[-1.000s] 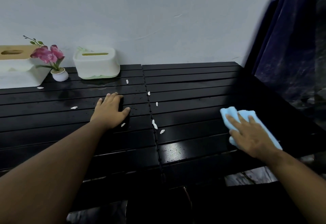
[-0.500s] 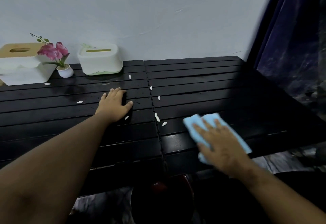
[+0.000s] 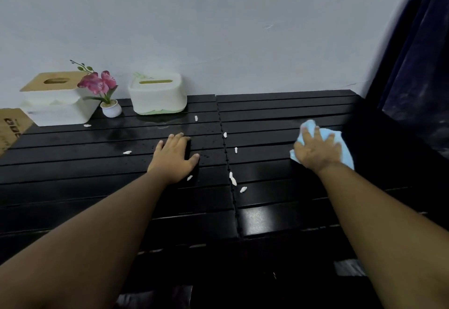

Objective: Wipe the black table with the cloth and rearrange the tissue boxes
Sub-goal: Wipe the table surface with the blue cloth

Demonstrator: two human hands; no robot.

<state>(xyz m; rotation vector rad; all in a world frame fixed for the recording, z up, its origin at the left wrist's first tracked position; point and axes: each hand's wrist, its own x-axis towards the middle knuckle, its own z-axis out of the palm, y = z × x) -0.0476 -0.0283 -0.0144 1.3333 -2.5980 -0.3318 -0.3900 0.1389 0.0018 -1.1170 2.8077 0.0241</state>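
Observation:
The black slatted table point(image 3: 279, 187) fills the lower view. My right hand point(image 3: 317, 149) presses flat on a light blue cloth point(image 3: 346, 155) at the table's right side. My left hand point(image 3: 173, 159) rests flat on the slats near the middle, fingers straight. Against the back wall stand two tissue boxes: a white one with a wooden lid point(image 3: 57, 100) at far left and a white one with a green base point(image 3: 158, 93) right of it. Several small white scraps point(image 3: 233, 179) lie scattered along the table's centre seam.
A small white pot with pink flowers point(image 3: 110, 108) stands between the two boxes. A cardboard piece point(image 3: 11, 127) leans at the far left edge. A dark blue curtain point(image 3: 418, 65) hangs on the right. The wall runs directly behind the table.
My right hand slid the cloth from the near middle of the table away and to the right. My left hand stayed in place on the slats.

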